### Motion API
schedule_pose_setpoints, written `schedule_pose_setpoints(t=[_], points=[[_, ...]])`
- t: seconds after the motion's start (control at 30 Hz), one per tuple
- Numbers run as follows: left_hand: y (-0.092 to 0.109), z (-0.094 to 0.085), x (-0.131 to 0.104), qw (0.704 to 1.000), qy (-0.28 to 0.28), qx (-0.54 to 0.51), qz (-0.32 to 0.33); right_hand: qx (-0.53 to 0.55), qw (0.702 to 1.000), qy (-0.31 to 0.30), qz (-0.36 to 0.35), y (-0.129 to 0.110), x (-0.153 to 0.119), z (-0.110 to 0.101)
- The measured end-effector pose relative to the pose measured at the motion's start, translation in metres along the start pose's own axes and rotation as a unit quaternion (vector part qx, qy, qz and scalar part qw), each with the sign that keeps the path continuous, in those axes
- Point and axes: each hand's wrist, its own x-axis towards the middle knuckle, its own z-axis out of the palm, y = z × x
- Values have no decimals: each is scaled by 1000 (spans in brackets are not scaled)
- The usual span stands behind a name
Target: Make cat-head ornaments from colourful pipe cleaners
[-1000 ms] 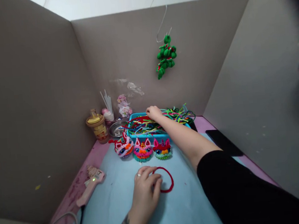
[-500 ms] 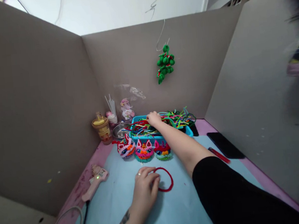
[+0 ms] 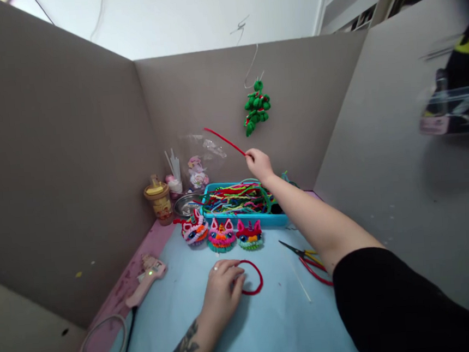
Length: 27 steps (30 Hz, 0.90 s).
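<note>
My left hand rests low over the blue mat, fingers closed on a dark red pipe cleaner ring. Raised above the back of the desk, my right hand pinches one end of a red pipe cleaner, which points up and to the left. Below it stands a blue tray heaped with many-coloured pipe cleaners. Three small fuzzy animal heads, a white and red one, a pink one and a red and green one, sit in front of the tray.
A pink glue gun with its cable lies at left. Scissors lie under my right forearm. A lidded cup and a metal bowl stand at back left. Grey partitions enclose the desk; a green ornament hangs there.
My right hand has risen out of the tray with a red pipe cleaner and moved right. The scissors have come into sight. My left hand stays on the ring.
</note>
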Motion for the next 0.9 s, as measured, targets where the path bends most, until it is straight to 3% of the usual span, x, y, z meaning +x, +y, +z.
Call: schedule_pose_setpoints(t=[0.1,0.2,0.27,0.37,0.47,0.53,0.63,0.8,0.9], points=[[-3,0,0,998,16,-65,-23,62,998,21,0,-22,-13,-26],[-3,-3,3,978,15,-182,-98,210,976,15,51,-45,-44,-45],[-2,-5,6,950,13,-273,-149,349,930,16,116,-61,-80,-52],[2,-2,9,891,5,-388,-234,521,826,10,214,-87,-151,-55],[3,5,11,823,9,-502,-267,616,733,26,288,-108,-218,-48],[0,8,13,800,37,-533,-273,645,698,35,311,-115,-249,-41],[-7,9,15,776,83,-555,-288,656,676,4,335,-117,-273,-31],[-17,2,15,740,134,-586,-302,669,657,-69,341,-116,-286,-25],[-21,-3,17,719,154,-608,-299,692,621,-16,368,-106,-287,-29]])
